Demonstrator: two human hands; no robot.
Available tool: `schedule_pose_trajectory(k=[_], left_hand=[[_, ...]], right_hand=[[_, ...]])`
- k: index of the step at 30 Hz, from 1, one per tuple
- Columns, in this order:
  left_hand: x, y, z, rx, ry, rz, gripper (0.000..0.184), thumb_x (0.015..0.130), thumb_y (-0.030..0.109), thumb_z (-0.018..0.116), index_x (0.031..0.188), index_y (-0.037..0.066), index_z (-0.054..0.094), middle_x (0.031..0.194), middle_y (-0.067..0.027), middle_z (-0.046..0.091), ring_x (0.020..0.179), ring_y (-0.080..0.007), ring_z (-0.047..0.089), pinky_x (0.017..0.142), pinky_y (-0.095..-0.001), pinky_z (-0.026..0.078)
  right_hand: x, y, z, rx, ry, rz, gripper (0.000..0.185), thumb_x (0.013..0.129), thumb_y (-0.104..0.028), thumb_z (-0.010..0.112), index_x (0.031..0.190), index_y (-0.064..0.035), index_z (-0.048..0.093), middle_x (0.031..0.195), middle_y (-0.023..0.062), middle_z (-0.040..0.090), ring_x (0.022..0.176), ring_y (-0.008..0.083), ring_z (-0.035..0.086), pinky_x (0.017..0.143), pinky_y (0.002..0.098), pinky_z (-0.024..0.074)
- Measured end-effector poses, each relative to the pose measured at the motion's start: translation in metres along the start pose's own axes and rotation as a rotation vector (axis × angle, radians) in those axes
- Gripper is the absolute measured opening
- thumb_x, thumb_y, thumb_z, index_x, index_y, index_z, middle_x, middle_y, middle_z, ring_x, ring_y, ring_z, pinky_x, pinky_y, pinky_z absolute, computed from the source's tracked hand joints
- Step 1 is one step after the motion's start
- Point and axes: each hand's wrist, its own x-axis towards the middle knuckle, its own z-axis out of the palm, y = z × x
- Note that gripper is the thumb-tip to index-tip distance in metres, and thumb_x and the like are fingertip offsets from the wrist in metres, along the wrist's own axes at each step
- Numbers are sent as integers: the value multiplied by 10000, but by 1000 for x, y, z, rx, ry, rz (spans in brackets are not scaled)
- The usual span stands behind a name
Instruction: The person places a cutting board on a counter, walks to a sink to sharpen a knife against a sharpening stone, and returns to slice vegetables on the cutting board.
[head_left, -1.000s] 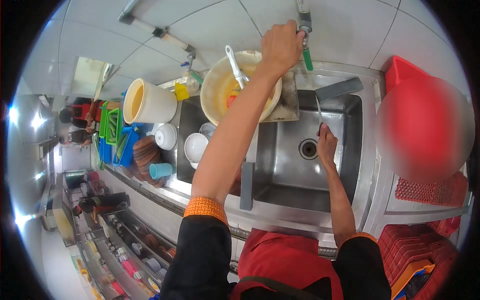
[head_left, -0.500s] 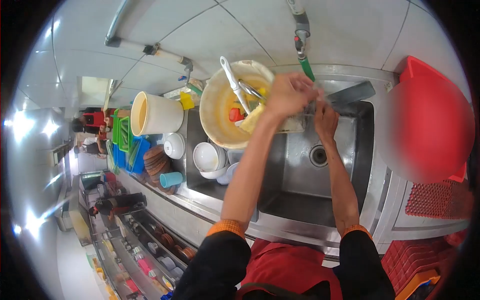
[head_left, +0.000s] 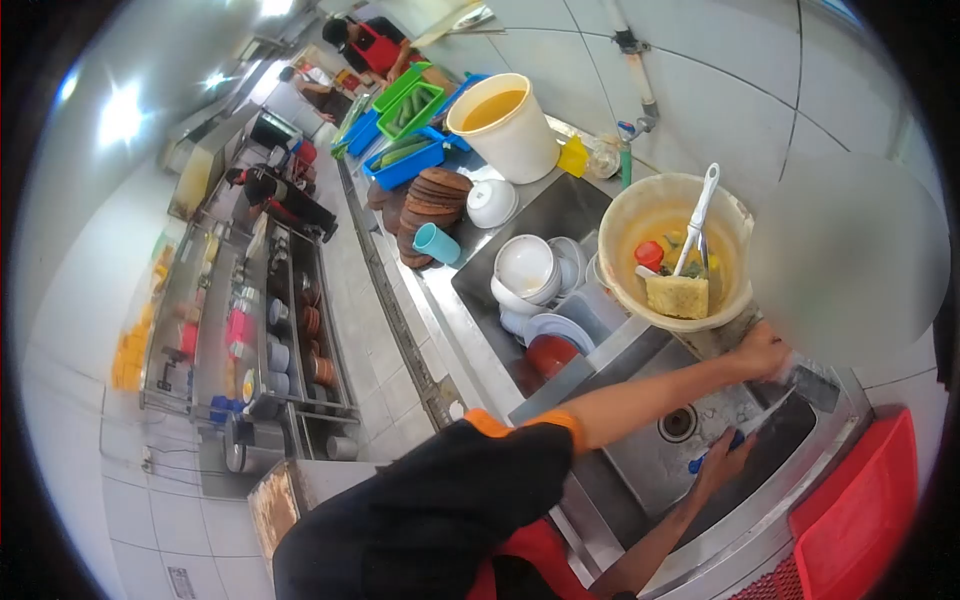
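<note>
My right hand (head_left: 722, 462) is closed around the blue handle of a knife (head_left: 736, 439) over the right side of the steel sink basin (head_left: 640, 455). Its pale, blurred blade slants up towards my left hand. My left hand (head_left: 762, 352) is closed at the back rim of the sink, fingertips partly hidden; what it grips is unclear. Just beside it lies a dark grey flat block (head_left: 816, 388). Behind my left forearm stands a stained white bucket (head_left: 622, 215) holding a white-handled brush (head_left: 698, 215), a yellow sponge (head_left: 678, 296) and a red object (head_left: 649, 254).
White bowls (head_left: 525, 268) and a red-brown bowl (head_left: 552, 354) fill the left basin. Farther left are stacked brown discs (head_left: 435, 205), a turquoise cup (head_left: 437, 243), a tall white tub (head_left: 515, 145) and blue baskets (head_left: 405, 165). A red tray (head_left: 860, 500) stands at right. Other people work in the background.
The view has swung left and tilted. My hands have come apart, the right one lower over the basin, where the blue handle now shows in it. The left stays near the grey block.
</note>
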Motion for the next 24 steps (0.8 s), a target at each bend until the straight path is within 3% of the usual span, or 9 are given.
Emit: schedule_pose_trajectory(k=[2,5,6,8,9,11,13,18,24], left_hand=[[-46,-30,-33,413,85,428,427,933,326,680,639,21,628,551,-73,571,504,-142,526,490,-342,405],[-159,-21,-104,806,111,-9,333,866,374,735,887,45,684,801,-145,669,719,-317,643,637,-434,480],[-193,-55,-124,1007,389,298,432,842,422,745,1031,46,651,1002,-160,659,903,-339,635,755,-449,492],[-252,-46,-163,1377,335,-98,702,760,509,793,1212,22,571,1121,-199,610,1087,-398,559,972,-511,420],[-273,-43,-174,1413,421,139,795,716,550,814,1250,23,550,1090,-191,611,1073,-403,559,930,-514,433],[-310,-54,-187,1399,495,-90,820,689,564,828,1241,22,554,1085,-163,613,1073,-400,560,897,-526,441],[-335,-76,-204,1342,351,-330,814,668,553,846,1207,10,565,1068,-162,625,1062,-385,584,849,-525,458],[-336,-114,-216,1346,388,-277,694,645,425,858,1131,8,592,1034,-162,645,974,-372,612,802,-489,443],[-327,-95,-208,1392,433,-97,489,647,359,851,950,41,637,881,-124,670,880,-342,639,752,-462,428]], right_hand=[[-4,7,-9,20,17,-37,364,1008,-171,528,1330,-6,495,940,152,641,654,226,606,642,359,514],[-11,-15,-42,313,-258,174,454,997,-103,539,1435,-44,437,974,74,603,656,127,587,566,288,501],[-18,-52,-56,343,-258,158,465,1007,-126,536,1453,-58,425,960,63,595,630,122,558,511,288,474],[-13,-93,-76,225,-215,26,474,1021,-222,552,1462,-88,442,907,49,594,589,112,519,458,274,431],[-8,-115,-83,270,-166,36,461,1020,-279,570,1429,-82,489,806,15,557,611,99,493,509,260,423],[11,-161,-88,48,140,-446,447,966,-265,669,1346,-55,562,741,-3,474,632,98,431,606,254,397],[27,-212,-102,37,152,-436,494,886,-260,766,1289,-30,597,746,30,530,650,103,482,607,263,417],[116,-280,-96,8,69,-1081,419,803,-280,807,1120,-30,693,918,123,684,799,293,645,771,365,520],[165,-302,-75,-349,-148,-1108,387,782,-299,794,1052,-37,701,963,135,687,914,344,643,810,434,515]])
